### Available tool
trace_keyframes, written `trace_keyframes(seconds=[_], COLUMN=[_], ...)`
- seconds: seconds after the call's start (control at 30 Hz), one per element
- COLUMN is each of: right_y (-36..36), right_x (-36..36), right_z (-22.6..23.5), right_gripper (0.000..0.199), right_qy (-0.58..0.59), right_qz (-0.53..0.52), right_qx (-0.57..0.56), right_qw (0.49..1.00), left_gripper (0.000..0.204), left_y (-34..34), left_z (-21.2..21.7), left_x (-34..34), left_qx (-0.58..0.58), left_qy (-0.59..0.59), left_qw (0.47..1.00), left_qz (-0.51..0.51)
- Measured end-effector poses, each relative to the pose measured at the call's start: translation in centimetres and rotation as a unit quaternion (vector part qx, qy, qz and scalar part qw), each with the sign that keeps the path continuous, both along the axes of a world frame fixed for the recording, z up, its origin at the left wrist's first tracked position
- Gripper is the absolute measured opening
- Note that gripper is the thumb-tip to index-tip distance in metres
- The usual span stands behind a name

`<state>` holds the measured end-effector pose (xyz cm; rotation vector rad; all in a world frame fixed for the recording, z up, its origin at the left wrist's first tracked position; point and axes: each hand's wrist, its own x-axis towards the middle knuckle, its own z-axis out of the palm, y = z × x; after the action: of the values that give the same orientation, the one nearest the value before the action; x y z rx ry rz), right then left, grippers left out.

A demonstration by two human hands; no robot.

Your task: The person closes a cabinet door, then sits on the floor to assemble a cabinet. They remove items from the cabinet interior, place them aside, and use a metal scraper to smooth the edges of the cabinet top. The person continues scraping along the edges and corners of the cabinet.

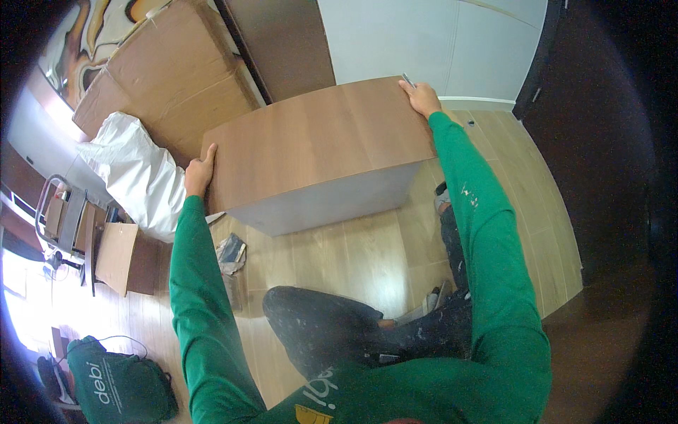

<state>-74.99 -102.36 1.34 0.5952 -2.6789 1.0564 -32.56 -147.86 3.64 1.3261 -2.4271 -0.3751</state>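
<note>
Your left grip (200,173) and right grip (424,100) both grasp the wooden box (318,138), toward the far edge of the floor (339,261); its panels look joined, what remains is unclear

A bright window (15,274) is lighting the pale wood-plank floor (339,263) from the left; a white wall (395,42) is adjoining dark brown panelling (597,141) at right.

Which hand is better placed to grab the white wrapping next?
Probably the left hand: it's beside the white wrapping, at one end of the box. The right hand is at the other.
</note>
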Motion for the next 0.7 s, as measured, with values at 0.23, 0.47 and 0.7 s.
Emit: trace_keyframes(seconds=[0.23, 0.47, 0.7], right_y=[-2.1, -2.8, -1.0], right_x=[-2.6, -3.6, 0.1], right_z=[-0.3, -0.4, 1.0], right_gripper=[0.074, 0.067, 0.055], right_qy=[0.009, -0.002, 0.06], right_qz=[-0.004, -0.024, -0.02], right_qx=[0.046, 0.065, 0.04], right_qw=[0.999, 0.998, 0.997], left_gripper=[0.099, 0.084, 0.087], left_y=[-1.4, 1.4, 17.3], left_z=[-0.5, -0.2, -0.9], left_x=[-2.6, -2.0, -1.8], left_qx=[-0.031, -0.099, -0.26], left_qy=[-0.028, -0.072, -0.017], left_qw=[0.999, 0.987, 0.904], left_qz=[-0.019, -0.108, -0.338])
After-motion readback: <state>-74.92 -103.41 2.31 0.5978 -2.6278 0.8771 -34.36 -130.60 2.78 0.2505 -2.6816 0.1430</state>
